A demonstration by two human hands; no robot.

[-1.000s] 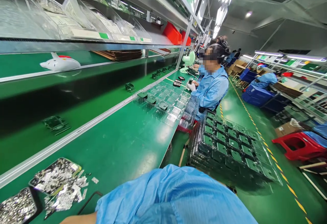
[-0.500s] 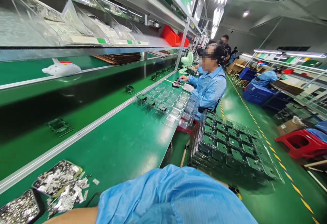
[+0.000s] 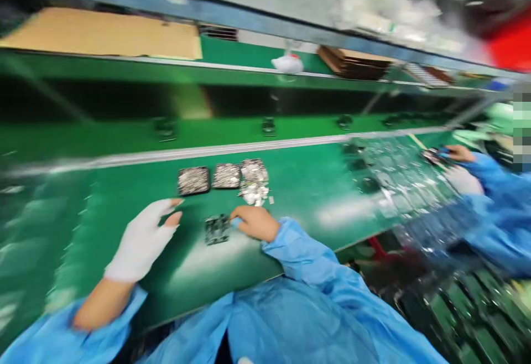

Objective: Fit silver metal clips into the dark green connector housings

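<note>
A dark green circuit board (image 3: pixel 217 229) lies on the green worktop in front of me. My right hand (image 3: pixel 257 223), bare with a blue cover on one fingertip, is closed at the board's right edge and seems to pinch it. My left hand (image 3: pixel 145 237), in a white glove with bare thumb and index tips, hovers left of the board. Its thumb and index finger are apart. Just behind the board stand two black trays of small metal pieces, a left tray (image 3: pixel 193 180) and a middle tray (image 3: pixel 226 176). A loose heap of metal pieces (image 3: pixel 254 181) lies beside them.
A clear plastic tray (image 3: pixel 409 173) with several boards stands to the right, beside a co-worker's blue sleeve (image 3: pixel 493 184). Stacked trays of boards (image 3: pixel 468 314) are at lower right. Above the worktop runs a shelf with cardboard (image 3: pixel 108 32) and a white object (image 3: pixel 287 63).
My view has swung left and down from the aisle to the worktop. Both my hands and the circuit board are now visible; the co-worker has shifted to the right edge.
</note>
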